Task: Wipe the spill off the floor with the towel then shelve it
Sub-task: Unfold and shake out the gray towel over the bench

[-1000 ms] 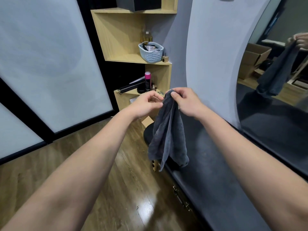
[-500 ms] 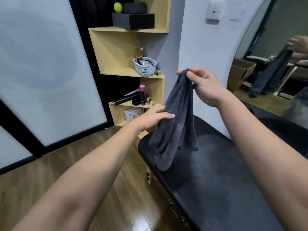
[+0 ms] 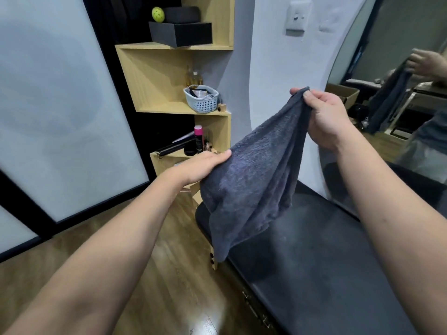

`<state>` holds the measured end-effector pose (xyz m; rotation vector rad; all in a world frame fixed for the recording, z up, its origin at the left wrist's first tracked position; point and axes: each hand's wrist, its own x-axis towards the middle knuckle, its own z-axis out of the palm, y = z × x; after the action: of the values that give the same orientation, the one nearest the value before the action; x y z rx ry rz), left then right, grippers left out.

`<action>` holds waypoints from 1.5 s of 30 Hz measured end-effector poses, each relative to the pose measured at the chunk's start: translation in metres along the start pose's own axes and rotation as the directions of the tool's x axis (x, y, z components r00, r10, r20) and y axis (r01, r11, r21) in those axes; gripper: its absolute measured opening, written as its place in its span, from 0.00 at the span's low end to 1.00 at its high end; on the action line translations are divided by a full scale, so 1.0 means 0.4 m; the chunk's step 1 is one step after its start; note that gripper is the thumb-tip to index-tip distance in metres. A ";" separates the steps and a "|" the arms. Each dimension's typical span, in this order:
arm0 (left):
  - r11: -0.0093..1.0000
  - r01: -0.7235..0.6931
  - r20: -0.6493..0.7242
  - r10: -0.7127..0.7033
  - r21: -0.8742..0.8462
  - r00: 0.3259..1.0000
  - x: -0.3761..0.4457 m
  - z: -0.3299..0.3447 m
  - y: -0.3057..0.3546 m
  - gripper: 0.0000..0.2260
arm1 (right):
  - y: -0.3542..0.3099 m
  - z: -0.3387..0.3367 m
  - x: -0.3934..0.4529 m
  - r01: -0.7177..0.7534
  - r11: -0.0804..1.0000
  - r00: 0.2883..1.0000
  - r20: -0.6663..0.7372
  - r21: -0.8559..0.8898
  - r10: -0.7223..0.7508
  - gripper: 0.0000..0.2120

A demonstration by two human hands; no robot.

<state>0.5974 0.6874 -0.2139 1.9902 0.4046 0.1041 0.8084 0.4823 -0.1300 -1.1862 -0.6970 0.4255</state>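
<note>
The towel [image 3: 254, 180], dark grey, hangs in the air over the near end of the black padded worktop [image 3: 326, 262], stretched on a slant between the two hands. The right hand [image 3: 324, 117] pinches its upper corner between thumb and curled fingers, well above the worktop. The left hand [image 3: 200, 165] meets the towel's lower left edge with fingers extended along the cloth; whether its thumb grips from beneath cannot be told. The towel's loose bottom corner dangles just past the worktop's edge, above the wooden floor [image 3: 169, 262].

Beyond the towel, the wooden corner shelf [image 3: 174, 76] carries a perforated basket [image 3: 202, 99] on its middle tier, a black box [image 3: 181, 33] on the tier above, and a pink-capped can [image 3: 198, 141] on the tier below. A mirror [image 3: 399, 93] to the right of the towel reflects the raised hand and cloth.

No spill is visible on the floor in this view, so the towel is probably being spread or folded for shelving.

Risks, as judged: the single-corner pinch bears most of the cloth's weight, so a slackened thumb would drop the towel to the floor. A bunched, unfolded towel pushed onto the crowded middle tier could knock the basket or the bottles behind it.
</note>
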 end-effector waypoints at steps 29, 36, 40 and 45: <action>0.572 0.480 -0.533 -0.086 0.665 0.842 -0.043 -0.229 -0.054 0.20 | 0.070 -0.048 -0.029 0.050 0.888 0.999 0.019 -0.458 -0.047 0.15; 0.989 -0.116 -0.479 0.145 0.089 0.866 -0.073 -0.252 -0.002 0.12 | 0.065 -0.096 -0.012 0.054 0.794 0.980 -0.121 -0.605 -0.158 0.14; 0.731 0.142 -0.434 0.226 0.667 0.872 -0.090 -0.267 0.022 0.11 | 0.051 -0.108 -0.020 0.081 0.754 0.968 -0.129 -0.652 -0.216 0.12; 0.593 0.116 -0.408 0.387 0.797 0.827 -0.089 -0.258 0.069 0.12 | 0.037 -0.103 -0.023 0.188 0.562 0.956 0.019 -0.806 -0.294 0.13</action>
<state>0.5447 0.7536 -0.1399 2.9052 0.7575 0.7410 0.8313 0.4527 -0.1548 -1.9239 -0.9790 -0.2601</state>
